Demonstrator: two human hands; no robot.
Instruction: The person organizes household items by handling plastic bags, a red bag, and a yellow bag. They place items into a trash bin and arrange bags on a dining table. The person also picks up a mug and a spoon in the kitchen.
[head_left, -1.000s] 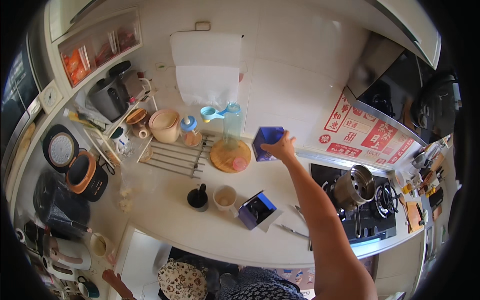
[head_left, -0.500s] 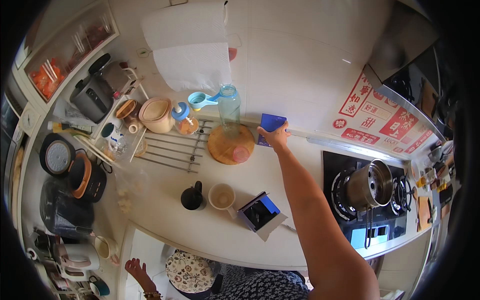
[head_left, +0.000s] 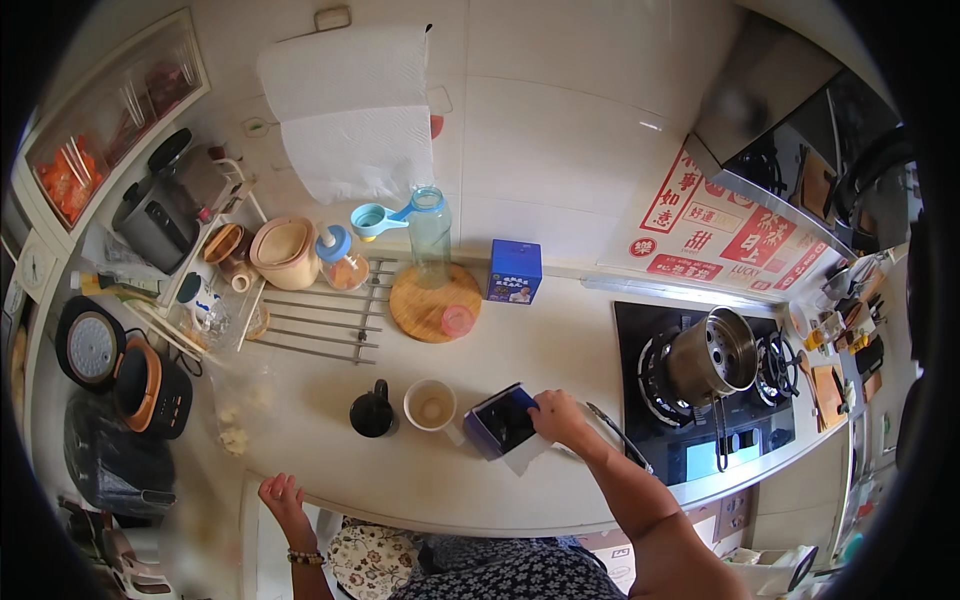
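Right hand on the open blue box at the counter's front

We rest our right hand (head_left: 560,418), fingers curled loosely over the edge, on the open blue box (head_left: 503,420) just to its left, which lies on white paper. A second blue box (head_left: 515,271) stands shut, well beyond the hand by the wall. A cream cup (head_left: 431,405) and a black jug (head_left: 371,411) sit further left. Our left hand (head_left: 282,496) hangs spread and empty below the counter edge.

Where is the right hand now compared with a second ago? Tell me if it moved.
Yes. The right hand has come back from the blue box by the wall toward the counter's front edge, and now rests on the open blue box beside the cup.
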